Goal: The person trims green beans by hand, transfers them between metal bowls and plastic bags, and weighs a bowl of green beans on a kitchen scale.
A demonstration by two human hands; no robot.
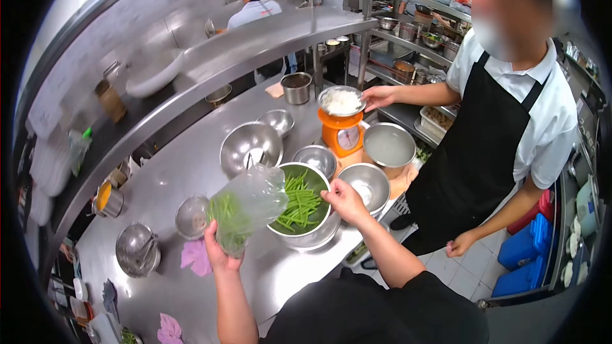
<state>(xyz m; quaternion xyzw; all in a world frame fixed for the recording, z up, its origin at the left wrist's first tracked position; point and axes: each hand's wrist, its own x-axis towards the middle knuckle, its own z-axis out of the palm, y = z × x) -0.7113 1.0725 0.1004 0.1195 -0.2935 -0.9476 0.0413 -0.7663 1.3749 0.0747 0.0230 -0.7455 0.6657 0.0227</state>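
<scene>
My left hand (223, 242) is closed round the lower end of a clear plastic bag (255, 197) with cut green beans inside. The bag lies tilted, its mouth over the left rim of a deep metal bowl (305, 240). More green beans (297, 204) are in that bowl. At the bowl's right rim is my right hand (347, 202), its fingers pinched together on the edge. Behind the bowl stands an orange kitchen scale (341, 132) carrying a bowl of white shreds (342, 100), whose rim a co-worker's hand (378, 97) touches.
Metal bowls surround the work: a large one (237, 150), a small one (317, 158), and several more. A pink cloth (196, 257) lies on the steel table (210, 306). The co-worker in a black apron (472, 153) stands close on the right. A steel shelf (210, 73) runs above the table's back.
</scene>
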